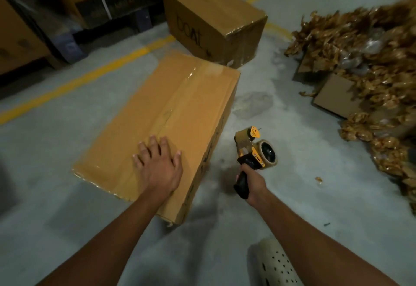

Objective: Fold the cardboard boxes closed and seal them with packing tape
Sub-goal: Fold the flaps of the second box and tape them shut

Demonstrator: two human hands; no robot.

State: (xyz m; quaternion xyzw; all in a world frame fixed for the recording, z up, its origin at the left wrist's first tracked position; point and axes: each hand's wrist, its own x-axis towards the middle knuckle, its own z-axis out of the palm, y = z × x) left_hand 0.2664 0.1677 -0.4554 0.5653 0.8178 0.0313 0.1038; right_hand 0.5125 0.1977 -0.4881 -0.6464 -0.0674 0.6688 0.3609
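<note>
One box (pixel 171 105) closed, seam apparently taped; left hand (pixel 157 164) presses it, fingers spread flat. Right hand (pixel 254 184) grips tape dispenser (pixel 254 148). Next, likely: seal end edges.

The left hand (pixel 157 164) rests flat, fingers spread, on the near end of a closed cardboard box (pixel 162 114) lying on the floor. The right hand (pixel 252 184) grips a tape dispenser (pixel 254 150) just right of it; a second taped box (pixel 213 19) stands farther off
</note>
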